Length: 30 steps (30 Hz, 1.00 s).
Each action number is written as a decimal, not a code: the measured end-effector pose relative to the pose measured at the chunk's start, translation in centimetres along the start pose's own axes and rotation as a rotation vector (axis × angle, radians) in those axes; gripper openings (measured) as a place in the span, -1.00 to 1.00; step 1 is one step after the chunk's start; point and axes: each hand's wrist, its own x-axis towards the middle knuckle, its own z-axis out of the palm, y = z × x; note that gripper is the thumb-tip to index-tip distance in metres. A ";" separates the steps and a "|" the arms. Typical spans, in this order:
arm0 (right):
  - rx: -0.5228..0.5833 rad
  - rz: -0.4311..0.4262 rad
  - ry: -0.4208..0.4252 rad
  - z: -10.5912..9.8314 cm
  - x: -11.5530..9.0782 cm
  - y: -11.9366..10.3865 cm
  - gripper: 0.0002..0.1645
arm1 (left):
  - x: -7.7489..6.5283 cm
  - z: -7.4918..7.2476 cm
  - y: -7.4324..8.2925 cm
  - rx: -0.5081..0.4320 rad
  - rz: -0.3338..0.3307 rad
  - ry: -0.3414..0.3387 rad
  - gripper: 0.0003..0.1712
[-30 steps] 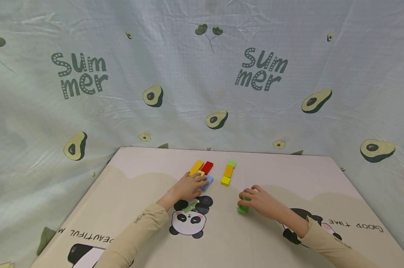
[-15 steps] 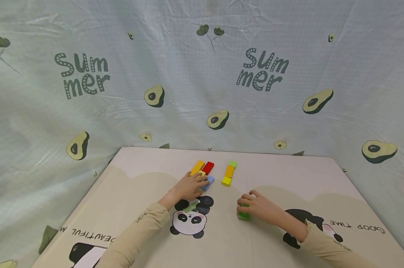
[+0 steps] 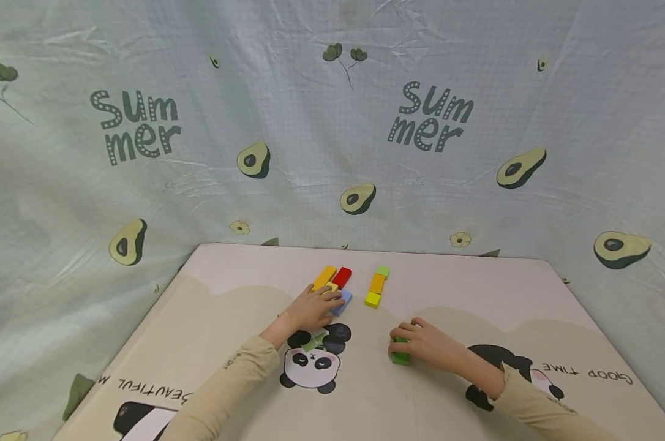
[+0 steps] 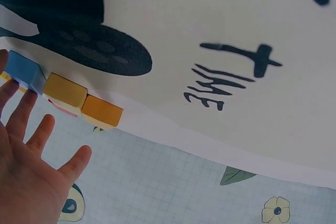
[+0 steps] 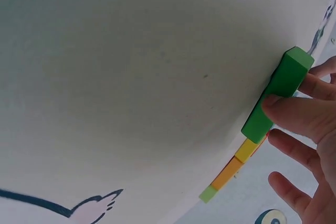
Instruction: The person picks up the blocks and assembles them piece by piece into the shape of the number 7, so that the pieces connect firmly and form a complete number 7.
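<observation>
My right hand (image 3: pixel 428 346) holds a dark green block (image 5: pixel 275 95) near the middle of the table, thumb on one long side and fingers behind it. To the left, my left hand (image 3: pixel 308 309) lies with spread fingers over a small group of blocks. Its fingertips touch the blue block (image 4: pixel 26 72). Beside that one are a pale yellow block (image 4: pixel 65 90), an orange-yellow block (image 3: pixel 324 277) and a red block (image 3: pixel 341 277). The left hand partly covers this group in the head view.
Between the hands and farther back, a light green block (image 3: pixel 383 271), an orange block (image 3: pixel 377 283) and a yellow block (image 3: pixel 372 299) form a line. The table's cover (image 3: pixel 365 404) bears printed pandas and words. A patterned curtain (image 3: pixel 310 122) hangs behind the table.
My right hand has moved a little toward me with the green block, mostly in the first half second. My left hand and the other blocks have stayed in place.
</observation>
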 end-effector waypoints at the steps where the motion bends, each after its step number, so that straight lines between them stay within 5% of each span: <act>1: 0.005 0.004 -0.009 0.0 0.0 0.0 -0.63 | 0.0 0.0 0.0 -0.001 0.000 0.000 -0.48; 14: 0.153 0.036 0.009 -0.4 -0.7 0.1 -0.53 | 0.1 -0.3 0.1 -0.016 -0.012 -0.024 -0.47; 30: 0.134 0.025 0.046 -0.2 -0.8 0.5 -0.58 | 0.5 -0.1 -0.1 -0.026 0.003 -0.024 -0.48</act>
